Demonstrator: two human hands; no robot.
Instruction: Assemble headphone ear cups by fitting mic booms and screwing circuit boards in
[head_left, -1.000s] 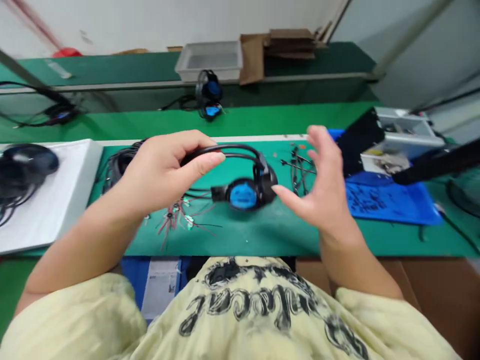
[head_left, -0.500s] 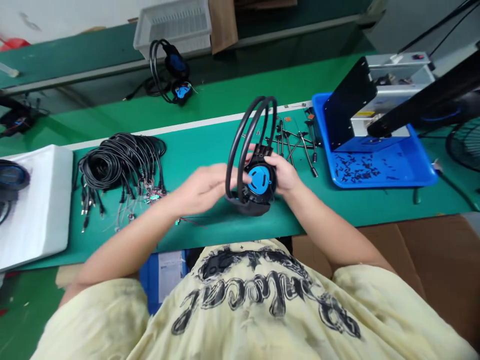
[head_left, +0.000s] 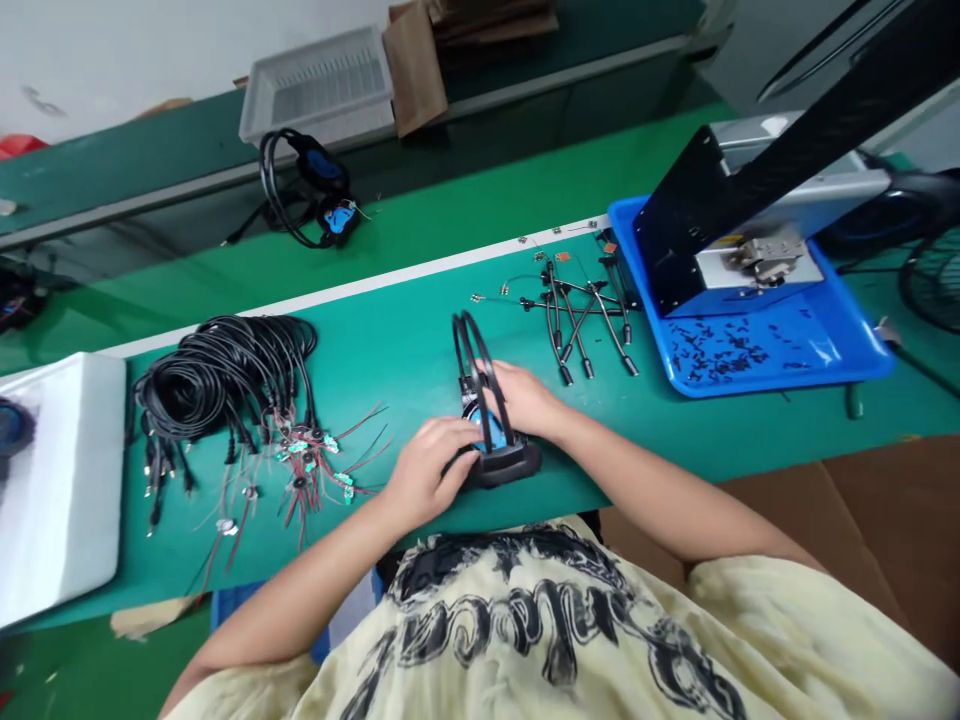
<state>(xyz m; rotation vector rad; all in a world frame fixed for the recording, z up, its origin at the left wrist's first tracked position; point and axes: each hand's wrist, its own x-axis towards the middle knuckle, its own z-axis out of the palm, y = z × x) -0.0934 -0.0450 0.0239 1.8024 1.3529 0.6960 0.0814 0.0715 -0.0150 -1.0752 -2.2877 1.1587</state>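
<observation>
A black headset (head_left: 504, 463) with a blue inner part and twin headband bars is low over the green table near its front edge. My left hand (head_left: 433, 462) is closed around its left side, fingertips by the blue part. On the far right side, my right hand (head_left: 517, 398) grips the headset, its fingertips partly hidden behind the bars. To the left lies a bundle of black cables (head_left: 225, 375) with thin red wires and small green boards (head_left: 304, 445). Several black stalks (head_left: 577, 320) lie on the table beyond my right hand.
A blue tray (head_left: 787, 375) with small black pieces and a metal machine (head_left: 757, 270) is at the right. A white foam box (head_left: 67, 500) is at the left. Another headset (head_left: 281, 195) and a white basket (head_left: 319, 85) are at the back.
The headset has come down towards the table, turned, with both hands. My left hand has gone from stretched fingers to curled around its side. The view has shifted.
</observation>
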